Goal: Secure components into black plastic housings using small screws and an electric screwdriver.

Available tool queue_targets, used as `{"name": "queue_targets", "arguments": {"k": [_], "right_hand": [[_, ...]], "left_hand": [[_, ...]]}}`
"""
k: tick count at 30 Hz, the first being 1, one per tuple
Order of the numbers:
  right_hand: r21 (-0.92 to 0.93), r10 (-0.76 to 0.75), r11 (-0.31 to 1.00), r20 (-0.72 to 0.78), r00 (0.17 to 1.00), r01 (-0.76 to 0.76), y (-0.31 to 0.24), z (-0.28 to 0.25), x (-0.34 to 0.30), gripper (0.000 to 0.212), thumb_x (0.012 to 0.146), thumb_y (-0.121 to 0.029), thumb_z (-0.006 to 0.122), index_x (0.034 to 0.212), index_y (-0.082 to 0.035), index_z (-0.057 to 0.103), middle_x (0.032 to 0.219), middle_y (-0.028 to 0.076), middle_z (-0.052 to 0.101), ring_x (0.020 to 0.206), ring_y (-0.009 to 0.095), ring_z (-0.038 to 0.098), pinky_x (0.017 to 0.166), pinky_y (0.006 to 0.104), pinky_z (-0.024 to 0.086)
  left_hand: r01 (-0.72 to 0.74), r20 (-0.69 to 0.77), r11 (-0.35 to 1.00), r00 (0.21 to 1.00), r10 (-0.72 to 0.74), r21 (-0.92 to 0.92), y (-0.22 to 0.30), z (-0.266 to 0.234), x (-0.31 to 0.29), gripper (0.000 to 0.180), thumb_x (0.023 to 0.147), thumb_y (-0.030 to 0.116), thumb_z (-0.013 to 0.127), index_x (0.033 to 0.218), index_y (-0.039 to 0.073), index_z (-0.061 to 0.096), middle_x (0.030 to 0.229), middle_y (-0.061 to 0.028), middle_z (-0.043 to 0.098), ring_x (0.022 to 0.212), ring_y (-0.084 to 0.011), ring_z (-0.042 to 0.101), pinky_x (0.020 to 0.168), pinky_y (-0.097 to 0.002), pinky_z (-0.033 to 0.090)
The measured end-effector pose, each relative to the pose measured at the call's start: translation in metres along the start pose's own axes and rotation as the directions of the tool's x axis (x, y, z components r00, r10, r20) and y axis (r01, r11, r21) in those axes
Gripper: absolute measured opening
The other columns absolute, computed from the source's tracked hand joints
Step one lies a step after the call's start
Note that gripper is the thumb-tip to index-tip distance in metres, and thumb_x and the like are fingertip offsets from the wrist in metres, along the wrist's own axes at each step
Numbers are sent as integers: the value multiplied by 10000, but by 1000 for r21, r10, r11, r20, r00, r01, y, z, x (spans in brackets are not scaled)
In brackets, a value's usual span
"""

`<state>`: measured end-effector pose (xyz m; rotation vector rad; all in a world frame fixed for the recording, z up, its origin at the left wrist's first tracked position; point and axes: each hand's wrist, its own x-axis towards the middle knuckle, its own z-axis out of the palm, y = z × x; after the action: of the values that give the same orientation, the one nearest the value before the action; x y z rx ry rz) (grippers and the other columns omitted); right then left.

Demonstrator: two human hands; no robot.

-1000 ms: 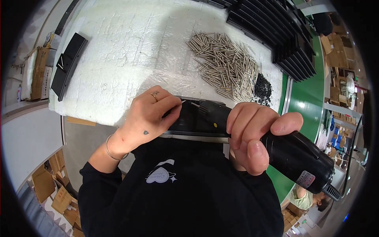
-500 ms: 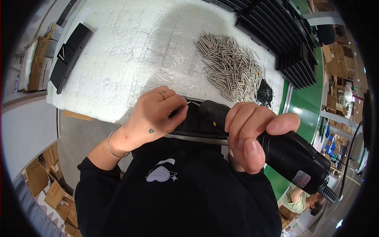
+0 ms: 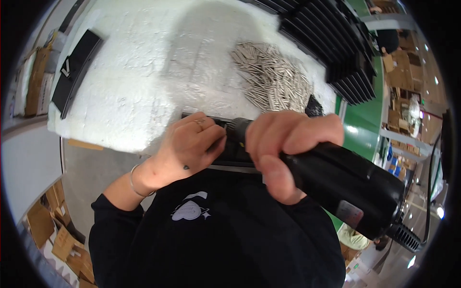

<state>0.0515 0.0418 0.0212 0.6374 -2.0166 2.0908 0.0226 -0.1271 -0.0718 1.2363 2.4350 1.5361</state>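
Note:
My right hand [image 3: 293, 144] is wrapped round a black corded electric screwdriver [image 3: 345, 187], its nose pointing left toward my other hand. My left hand [image 3: 189, 144] is closed in a pinch just off the tool's tip; what lies between its fingers is hidden. A black panel [image 3: 233, 156] lies under both hands at the table's near edge, partly covered by them. Close to the left fingertips a small silvery piece shows, too small to name. Beyond the tool, a heap of metal pins [image 3: 276, 77] is spread on the table.
White wrapped padding [image 3: 134, 62] covers the table. Small black parts [image 3: 314, 105] lie beside the pins. Stacked black panels [image 3: 321, 33] stand at the far right; another black panel [image 3: 79, 72] with a few small pieces on it lies far left. The screwdriver's cord [image 3: 429, 201] runs up at right.
The screwdriver and my right hand have shifted left and tilted, the nose now nearer my left fingers. My left hand has hardly moved. The whole view has shifted slightly.

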Motion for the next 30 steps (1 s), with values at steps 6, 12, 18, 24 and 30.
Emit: {"name": "queue_targets", "arguments": {"k": [6,12,18,24,30], "right_hand": [[-8,-93,996,-60,994,93,10,-11,-5,354,783,74,617,1047,-59,424,679,61,533,546,151,498,523,299,427],[89,-142,979,-342,929,182,-16,-42,-24,372,823,-52,571,1168,-78,436,637,10,490,489,111,434,499,284,406],[-307,-207,951,-728,654,-41,-15,-93,-59,263,780,3,542,1036,-23,486,677,46,467,499,129,411,534,295,408],[-259,-177,965,-761,624,-41,-2,-107,-76,260,780,3,560,1028,-19,486,686,46,477,505,130,417,539,301,413],[-195,-243,970,-687,685,149,-21,-100,-81,265,818,-65,533,1078,-57,486,623,-1,389,505,109,382,549,288,371]], "left_hand": [[8,13,1000,1000,-8,-10,2,-1,1,149,682,17,711,733,42,574,664,-68,491,636,-263,514,553,-367,446],[-6,-3,996,1000,6,89,10,5,2,159,672,-33,704,786,41,622,651,-62,528,614,-255,519,522,-341,435],[33,128,998,991,-38,47,17,-3,13,140,662,-8,723,745,48,624,640,-44,525,606,-224,507,507,-315,419],[-69,89,994,994,61,85,21,12,35,154,657,42,762,735,55,629,638,-34,526,617,-216,503,509,-311,418],[-200,179,980,964,195,7,32,28,66,154,704,92,761,791,63,637,736,-34,566,707,-227,526,579,-326,451]]}}
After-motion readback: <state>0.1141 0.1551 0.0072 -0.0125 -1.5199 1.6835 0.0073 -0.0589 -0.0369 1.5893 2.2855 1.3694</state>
